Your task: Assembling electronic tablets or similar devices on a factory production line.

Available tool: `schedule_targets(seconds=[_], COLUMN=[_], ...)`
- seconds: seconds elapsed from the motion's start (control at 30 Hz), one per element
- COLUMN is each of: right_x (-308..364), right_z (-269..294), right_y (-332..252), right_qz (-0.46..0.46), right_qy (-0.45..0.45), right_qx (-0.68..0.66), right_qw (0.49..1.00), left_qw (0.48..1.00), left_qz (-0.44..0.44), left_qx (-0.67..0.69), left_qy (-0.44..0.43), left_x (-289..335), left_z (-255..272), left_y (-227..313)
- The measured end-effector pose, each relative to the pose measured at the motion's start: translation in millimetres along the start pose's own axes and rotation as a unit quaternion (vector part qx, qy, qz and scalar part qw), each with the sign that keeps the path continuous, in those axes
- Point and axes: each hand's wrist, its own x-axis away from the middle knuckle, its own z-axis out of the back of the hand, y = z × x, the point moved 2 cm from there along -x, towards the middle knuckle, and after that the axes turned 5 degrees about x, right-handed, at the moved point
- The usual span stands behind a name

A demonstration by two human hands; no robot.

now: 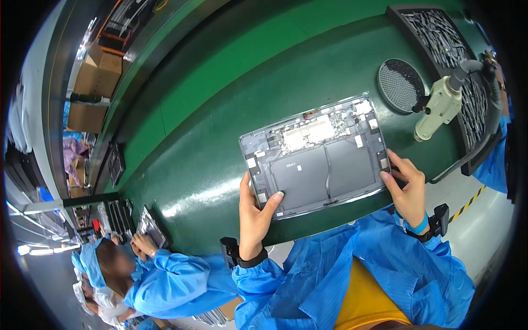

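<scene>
Both hands grip the same thing, one at each short end. The left hand [254, 212] comes up from the lower middle of the frame and closes on the lower left corner of the opened laptop base [316, 154], with its thumb laid flat on the dark inner surface and the other fingers hidden under the edge. The right hand [407, 190] sits at the lower right corner, the fingers curled over the rim and pressing on the side, so it also holds the part. The base lies between the two hands, a little above them in the picture, in the centre right of the frame, on the green conveyor belt [220, 110]. Its long axis runs from left to right and rises slightly toward the right side, so each hand is equally near to its own end. The base looks like a grey tray: two large dark flat panels fill the lower half, a thin cable runs down between them, and pale boards and small white labels sit along the upper half. Further out, a cream electric screwdriver [440, 107] hangs at the upper right, beside a round black mesh dish [399, 82] and a long black tray of small parts [440, 41]. A co-worker [159, 275] in blue works at the lower left.
</scene>
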Motion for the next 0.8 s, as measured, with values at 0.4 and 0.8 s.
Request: schedule_targets(seconds=[0.4,0.8], right_x=[-1.6,-2.0], right_z=[2.0,1.9], right_y=[5.2,8.9], right_qz=[0.030,0.019], right_qy=[-0.002,-0.010], right_qx=[-0.029,-0.064], right_qw=[0.999,0.998], left_qw=[0.988,0.987], left_qz=[0.003,-0.022], left_qx=[0.151,0.154], left_qy=[0.041,0.038], left_x=[-14.1,-17.6], left_z=[2.5,4.2], left_y=[-11.3,-12.0])
